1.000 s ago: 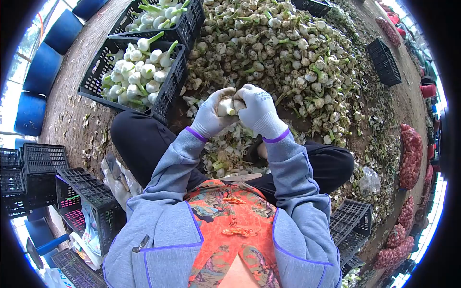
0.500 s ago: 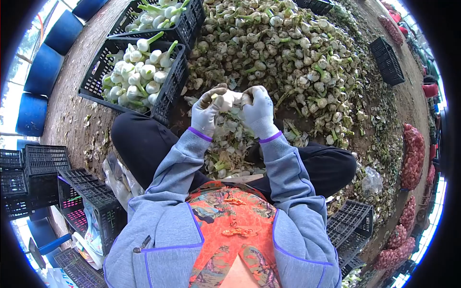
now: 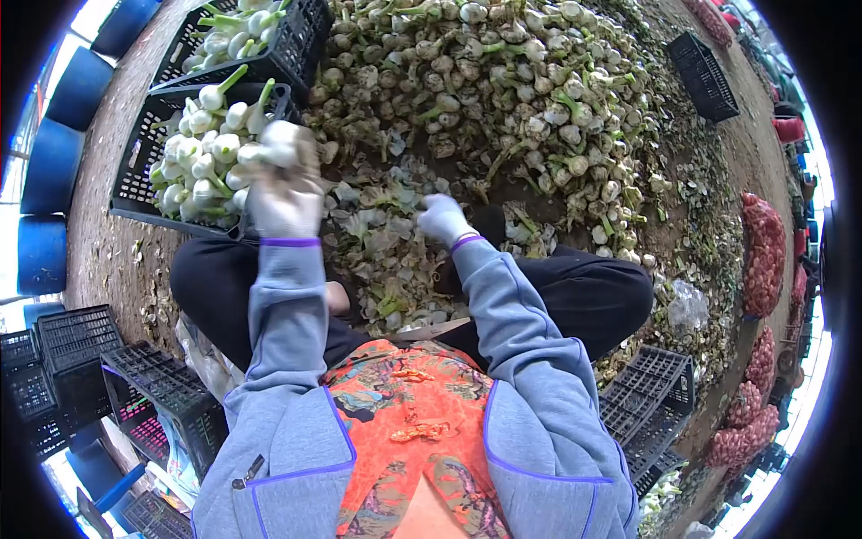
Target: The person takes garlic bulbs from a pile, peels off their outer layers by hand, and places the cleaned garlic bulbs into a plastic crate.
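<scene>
Garlic bulb in left hand, at near crate's right edge.
Blurred fingers grip it; a loose hold or rim contact could drop it outside. Right hand's fingers look curled, contents unclear.

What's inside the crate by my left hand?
The black crate holds white garlic bulbs with green stems. Anything beneath the top ones is covered, and your left hand partly hides its right edge.
</scene>
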The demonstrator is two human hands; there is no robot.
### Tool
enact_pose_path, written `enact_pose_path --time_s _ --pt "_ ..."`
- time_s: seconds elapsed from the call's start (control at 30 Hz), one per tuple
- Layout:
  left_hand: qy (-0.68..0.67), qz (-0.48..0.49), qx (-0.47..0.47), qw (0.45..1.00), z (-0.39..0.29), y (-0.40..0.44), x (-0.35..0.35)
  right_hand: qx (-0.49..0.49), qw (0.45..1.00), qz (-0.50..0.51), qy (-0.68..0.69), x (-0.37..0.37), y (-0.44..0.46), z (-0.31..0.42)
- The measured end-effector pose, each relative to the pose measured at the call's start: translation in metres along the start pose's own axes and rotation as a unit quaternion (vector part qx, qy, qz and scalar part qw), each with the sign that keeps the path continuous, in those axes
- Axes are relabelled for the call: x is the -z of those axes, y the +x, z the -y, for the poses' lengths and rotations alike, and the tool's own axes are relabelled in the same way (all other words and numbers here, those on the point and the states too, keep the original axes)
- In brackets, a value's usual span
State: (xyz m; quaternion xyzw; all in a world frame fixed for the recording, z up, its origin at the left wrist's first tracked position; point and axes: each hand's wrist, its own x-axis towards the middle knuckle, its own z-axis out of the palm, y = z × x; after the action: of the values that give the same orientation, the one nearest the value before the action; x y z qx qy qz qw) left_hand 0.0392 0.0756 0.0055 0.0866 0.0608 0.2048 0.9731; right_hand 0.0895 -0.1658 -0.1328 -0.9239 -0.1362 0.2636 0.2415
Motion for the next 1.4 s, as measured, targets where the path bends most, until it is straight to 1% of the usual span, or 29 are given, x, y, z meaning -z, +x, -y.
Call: enact_pose_path --time_s 0.07,0.13,0.17,0.2,0.23,0.27,0.3,0.37,0.43,0.53,0.57,0.6,0.63,0.67,0.73,0.77,0.83,0.87,0.9,0.97,1.0,1.07,1.17,1.2,1.23,1.3,1.33,1.37,1.4 --pt "-0.064 0.004 -0.038 0.997 -0.028 0.003 -0.046 -0.058 0.988 -0.133 0.056 -0.001 0.018 -0.030" --pt "-0.098 -0.005 -0.046 0.994 -0.032 0.005 -0.052 -0.197 0.970 -0.138 0.045 0.019 0.035 -0.052" --pt "-0.043 0.007 -0.055 0.998 -0.027 0.003 -0.047 -0.234 0.966 -0.110 0.023 0.023 0.045 -0.068" --pt "0.014 0.019 -0.065 0.998 -0.023 0.000 -0.040 -0.255 0.959 -0.122 0.018 0.020 0.053 -0.082" --pt "0.044 0.061 -0.004 0.997 -0.017 -0.002 -0.027 -0.295 0.948 -0.119 0.012 0.019 0.057 -0.088" --pt "0.081 0.018 0.014 0.996 -0.010 -0.003 -0.014 -0.290 0.950 -0.117 -0.001 0.017 0.059 -0.095" --pt "0.070 -0.057 0.070 0.993 -0.002 -0.006 -0.006 -0.283 0.952 -0.114 -0.015 0.010 0.064 -0.107" --pt "0.080 -0.044 0.133 0.987 0.014 -0.008 0.013 -0.267 0.961 -0.072 -0.003 0.007 0.067 -0.122" --pt "0.144 -0.032 0.139 0.979 0.028 -0.009 0.027 -0.249 0.966 -0.071 0.005 -0.005 0.087 -0.151" --pt "0.273 -0.062 0.129 0.951 0.041 -0.008 0.038 -0.190 0.975 -0.111 0.038 -0.005 0.097 -0.142" --pt "0.318 -0.084 0.123 0.936 0.045 -0.013 0.035 -0.118 0.948 -0.141 0.260 -0.007 0.105 -0.129" --pt "0.354 -0.079 0.115 0.925 0.050 -0.014 0.036 -0.040 0.868 -0.165 0.467 -0.008 0.105 -0.116" --pt "0.388 -0.073 0.106 0.913 0.055 -0.013 0.039 -0.039 0.812 -0.040 0.580 0.010 0.091 -0.091" --pt "0.427 -0.047 0.097 0.898 0.060 -0.011 0.047 -0.038 0.732 0.086 0.675 0.040 0.070 -0.055" --pt "0.524 0.037 0.059 0.849 0.071 -0.008 0.054 0.066 0.643 0.192 0.739 0.069 0.032 0.006" --pt "0.556 0.084 0.030 0.826 0.073 -0.009 0.053 0.095 0.633 0.205 0.740 0.076 0.019 0.028" --pt "0.440 0.148 0.109 0.879 0.069 -0.018 0.037 0.151 0.612 0.265 0.730 0.078 0.001 0.053" --pt "0.439 0.171 0.111 0.875 0.065 -0.025 0.025 0.076 0.621 0.233 0.745 0.076 -0.009 0.066" --pt "0.438 0.194 0.113 0.871 0.062 -0.031 0.014 0.094 0.633 0.255 0.725 0.077 -0.014 0.067" --pt "0.431 0.213 0.087 0.872 0.060 -0.035 0.016 0.174 0.621 0.354 0.677 0.087 -0.020 0.064" --pt "0.426 0.229 0.064 0.873 0.060 -0.038 0.017 0.176 0.624 0.352 0.676 0.091 -0.031 0.072" --pt "0.421 0.228 0.059 0.876 0.057 -0.043 0.012 0.066 0.682 0.219 0.695 0.099 -0.060 0.099" --pt "0.410 0.227 0.054 0.882 0.052 -0.054 -0.005 0.076 0.660 0.181 0.725 0.095 -0.074 0.110" --pt "0.365 0.190 0.086 0.907 0.050 -0.056 -0.008 0.063 0.685 0.155 0.709 0.098 -0.081 0.116" --pt "0.319 0.152 0.117 0.928 0.048 -0.058 -0.010 0.064 0.686 0.152 0.708 0.096 -0.085 0.118" --pt "0.326 0.155 0.103 0.927 0.049 -0.061 -0.013 0.063 0.664 0.129 0.734 0.093 -0.089 0.120" --pt "0.320 0.143 0.089 0.932 0.049 -0.062 -0.014 0.096 0.610 0.174 0.767 0.089 -0.087 0.113" --pt "0.314 0.130 0.075 0.937 0.048 -0.063 -0.014 0.097 0.611 0.173 0.766 0.084 -0.086 0.111" --pt "0.313 0.130 0.074 0.938 0.047 -0.062 -0.013 0.124 0.586 0.106 0.794 0.083 -0.093 0.119"
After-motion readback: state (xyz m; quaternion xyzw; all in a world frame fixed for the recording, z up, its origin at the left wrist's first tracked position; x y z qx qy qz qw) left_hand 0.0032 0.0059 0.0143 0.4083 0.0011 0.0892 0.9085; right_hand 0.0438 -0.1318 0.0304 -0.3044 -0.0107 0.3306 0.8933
